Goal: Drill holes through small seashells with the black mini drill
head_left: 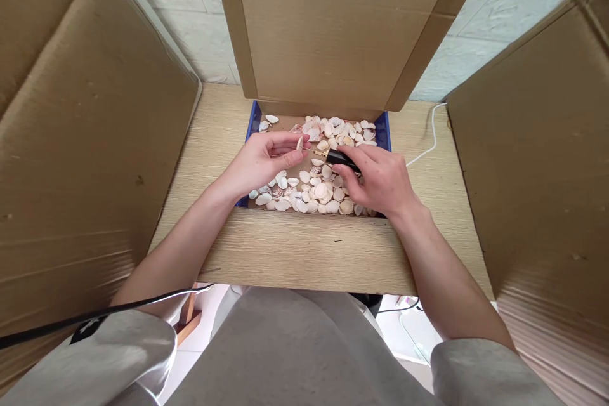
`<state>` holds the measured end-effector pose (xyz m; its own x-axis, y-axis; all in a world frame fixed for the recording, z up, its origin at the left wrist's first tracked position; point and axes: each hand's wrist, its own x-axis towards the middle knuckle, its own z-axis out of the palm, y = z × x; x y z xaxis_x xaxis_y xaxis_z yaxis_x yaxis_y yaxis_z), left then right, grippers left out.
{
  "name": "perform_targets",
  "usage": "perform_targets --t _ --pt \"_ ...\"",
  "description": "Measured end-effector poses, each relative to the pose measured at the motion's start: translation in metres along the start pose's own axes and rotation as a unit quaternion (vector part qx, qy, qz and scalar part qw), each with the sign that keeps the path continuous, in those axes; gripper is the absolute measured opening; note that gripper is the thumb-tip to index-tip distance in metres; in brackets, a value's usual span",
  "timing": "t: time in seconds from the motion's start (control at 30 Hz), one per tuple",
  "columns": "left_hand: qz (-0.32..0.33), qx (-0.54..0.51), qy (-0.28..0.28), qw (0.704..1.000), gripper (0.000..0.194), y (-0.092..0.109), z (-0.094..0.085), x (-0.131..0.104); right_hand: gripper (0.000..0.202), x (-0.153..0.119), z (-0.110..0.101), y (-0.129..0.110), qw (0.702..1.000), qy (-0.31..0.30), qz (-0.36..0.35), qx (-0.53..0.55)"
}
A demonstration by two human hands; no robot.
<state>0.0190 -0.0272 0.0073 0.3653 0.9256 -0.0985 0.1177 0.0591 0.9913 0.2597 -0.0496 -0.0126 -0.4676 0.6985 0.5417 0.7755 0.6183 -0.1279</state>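
Note:
Pinched between the thumb and fingers of my left hand [272, 153] is a small pale seashell [299, 143], held edge-on above the box. My right hand [378, 176] is wrapped round a small black hand drill [341, 159] with a brass-coloured chuck. The drill's thin bit points left at the shell; whether its tip touches the shell is too fine to make out. Under both hands, many loose seashells [320, 191] lie in the shallow box with blue sides [383, 132], some hidden by my fingers.
The box's brown cardboard lid [328, 25] stands upright at the back. Tall cardboard panels flank the wooden table [304, 247] on the left [95, 127] and right [533, 127]. A white cable [434, 130] runs across the right side, and a black cable [118, 309] crosses near my left arm.

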Motion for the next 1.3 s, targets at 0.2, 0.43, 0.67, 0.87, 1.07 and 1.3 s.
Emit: perform_targets --t 0.2,0.43,0.67,0.87,1.07,1.3 --pt "-0.004 -0.001 0.008 1.0 0.048 0.0008 -0.0001 -0.0001 0.026 0.0022 0.0008 0.0026 1.0 0.021 -0.005 -0.008" --pt "-0.01 -0.002 -0.005 1.0 0.045 -0.0011 0.0006 -0.0004 0.029 -0.0011 0.0 -0.0002 1.0 -0.022 0.01 -0.002" --pt "0.004 -0.009 0.006 1.0 0.044 0.0003 -0.0004 0.0001 0.027 0.0033 0.0008 0.0027 0.999 0.03 -0.017 -0.009" --pt "0.0 0.006 0.009 1.0 0.043 0.0011 -0.0003 -0.0009 0.028 0.0014 -0.0003 0.0012 0.999 0.029 -0.016 -0.008" --pt "-0.014 0.009 0.005 1.0 0.042 0.0016 -0.0009 -0.0003 0.029 -0.001 -0.0008 0.0006 1.0 0.019 -0.006 -0.016" --pt "-0.009 0.011 0.02 1.0 0.042 0.0019 -0.0009 -0.0005 0.025 0.003 -0.0008 0.0028 0.999 0.025 -0.02 -0.001"
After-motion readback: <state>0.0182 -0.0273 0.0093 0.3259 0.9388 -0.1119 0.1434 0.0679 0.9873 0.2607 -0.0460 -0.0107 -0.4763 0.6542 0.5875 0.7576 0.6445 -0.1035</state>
